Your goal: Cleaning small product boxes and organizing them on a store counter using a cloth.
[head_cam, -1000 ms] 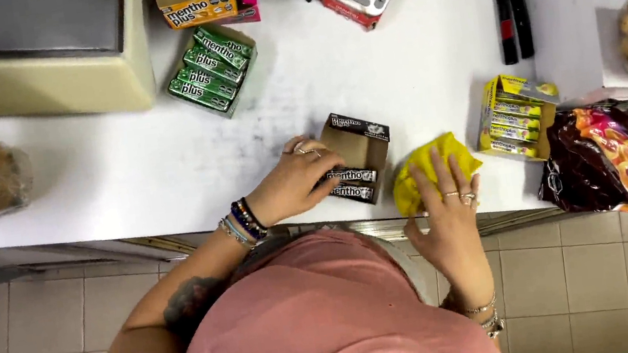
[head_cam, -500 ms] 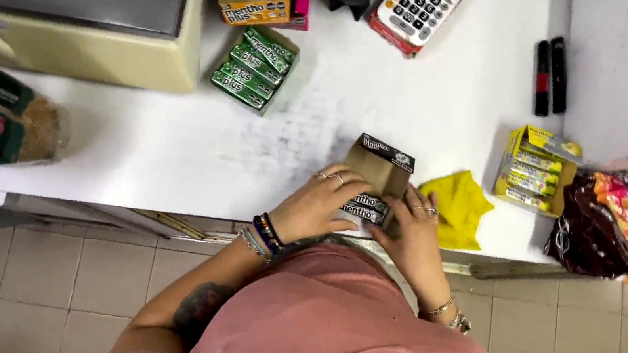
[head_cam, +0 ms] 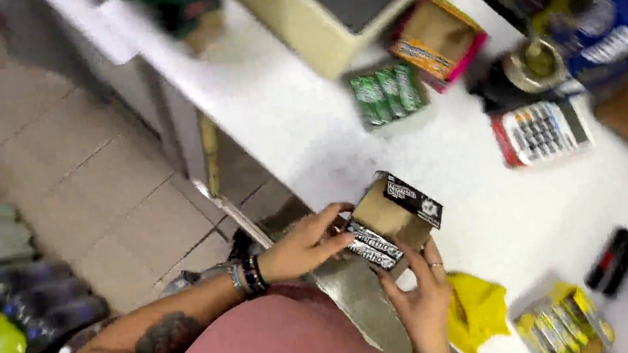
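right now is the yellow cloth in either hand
No, the yellow cloth lies on the white counter while the left hand and right hand both hold the small brown box.

A white bench [head_cam: 299, 122] holds many things. A green pack [head_cam: 387, 92] lies flat near a brown box with a pink edge [head_cam: 438, 40]. A calculator [head_cam: 538, 130] sits further along. A yellow cloth [head_cam: 477, 312] lies beside a yellow pack [head_cam: 559, 322] and two black markers [head_cam: 615, 257].
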